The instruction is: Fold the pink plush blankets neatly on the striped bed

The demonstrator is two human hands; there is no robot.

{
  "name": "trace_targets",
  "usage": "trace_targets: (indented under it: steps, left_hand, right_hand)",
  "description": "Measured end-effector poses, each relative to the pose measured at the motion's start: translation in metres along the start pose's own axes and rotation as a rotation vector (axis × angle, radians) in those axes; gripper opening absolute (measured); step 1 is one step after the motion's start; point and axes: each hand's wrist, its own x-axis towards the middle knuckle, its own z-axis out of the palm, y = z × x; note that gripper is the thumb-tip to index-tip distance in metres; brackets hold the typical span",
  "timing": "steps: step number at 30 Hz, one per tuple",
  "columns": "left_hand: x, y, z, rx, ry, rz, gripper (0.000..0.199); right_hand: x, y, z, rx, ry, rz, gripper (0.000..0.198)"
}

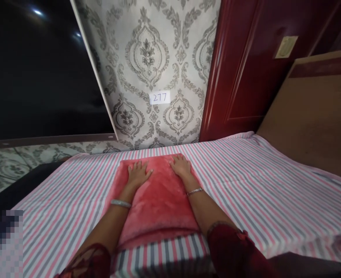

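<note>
Bed (275,193) covered by a sheet (240,181) striped pink, grey and white, lying smooth across the top. A folded red plush blanket (159,200) lies flat on the sheet, near the bed's far edge, edges squared.

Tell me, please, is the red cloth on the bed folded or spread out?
Folded: the red cloth forms a compact rectangle with layered near edges.

Both hands, left hand (137,174) and right hand (181,166), lie flat on the folded blanket (157,200) on the bed (269,193).
</note>
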Motion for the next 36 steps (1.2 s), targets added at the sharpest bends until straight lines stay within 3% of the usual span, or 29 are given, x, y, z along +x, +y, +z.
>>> trace_targets:
  steps: [4,12,15,17,21,23,28,31,36]
  left_hand:
    - [0.001,0.001,0.0,-0.008,0.004,0.008,0.068]
    - [-0.003,0.003,-0.003,-0.082,0.033,0.026,0.067]
    - [-0.004,0.003,-0.003,-0.087,0.079,0.041,0.064]
    - [-0.005,0.003,-0.002,-0.091,0.109,0.058,0.063]
    - [-0.007,0.002,-0.001,-0.145,0.17,0.076,0.059]
    - [-0.008,0.002,-0.003,-0.17,0.198,0.09,0.054]
    - [-0.014,0.0,-0.018,-0.25,0.219,0.168,0.042]
    - [-0.043,-0.009,-0.03,-0.308,0.182,0.24,0.041]
    - [-0.145,-0.028,-0.025,-0.339,0.165,0.521,0.063]
  right_hand:
    - [-0.026,0.018,-0.007,-0.03,-0.052,-0.045,0.057]
    - [-0.096,0.093,-0.004,-0.015,-0.008,-0.141,0.058]
    - [-0.124,0.094,-0.014,0.019,0.148,-0.197,0.058]
    - [-0.146,0.083,-0.019,0.04,0.252,-0.335,0.061]
    - [-0.181,0.067,-0.009,-0.001,0.136,-0.652,0.075]
    - [-0.188,0.072,0.003,-0.006,0.092,-0.681,0.075]
    - [-0.186,0.098,0.018,0.065,0.19,-0.72,0.066]
    - [-0.185,0.113,0.019,0.125,0.235,-0.768,0.065]
    - [-0.188,0.129,0.025,0.183,0.263,-0.747,0.067]
